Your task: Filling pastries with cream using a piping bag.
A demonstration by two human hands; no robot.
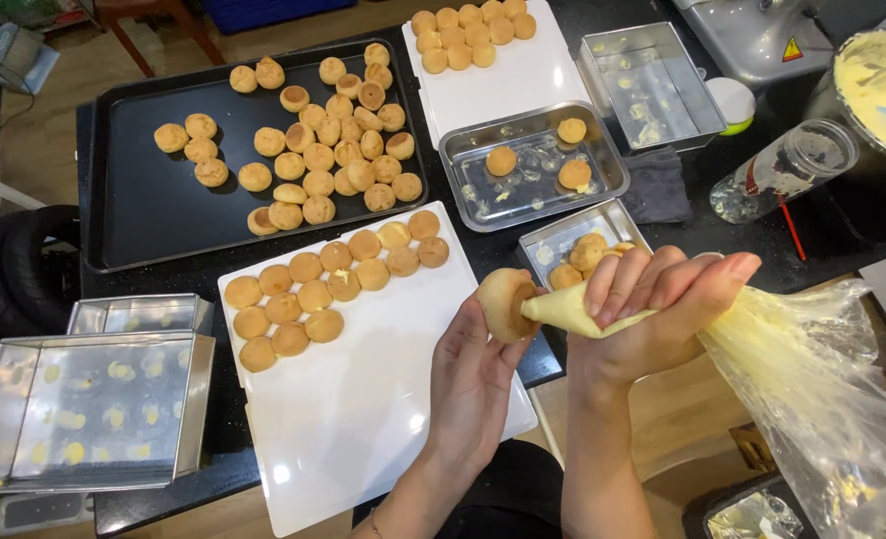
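- The round golden-brown choux puff (504,302) sits in my left hand (475,384), fingers curled up around its back and underside; it is held above the front edge of the black counter (463,250), just beside the right edge of the near white rectangular tray (363,419)
- My right hand (652,314) is closed tight around the clear plastic piping bag of pale yellow cream (792,369); the bag's narrow tip touches the puff's right side, and the loose plastic fans out to my right
- On the near white tray a cluster of puffs (328,284) lies in slanting rows across its far corner; the rest of its surface is bare
- Beyond it, the black baking sheet (153,200) carries a scattered heap of puffs (333,150) toward its right side, with a few loose ones at the left
- A second white tray (523,80) at the far side holds a small group of puffs (468,30) at its top
- A shallow steel pan (533,165) with three puffs stands between the far tray and my hands; a smaller steel pan (573,240) with a few puffs is partly hidden behind my right fingers
- Another steel pan (647,85) smeared with cream lies far right, near a clear glass jar (787,170) lying on its side and a bowl of yellow cream (882,85)
- Two upturned steel pans (93,399) stand at my left, well apart from my hands
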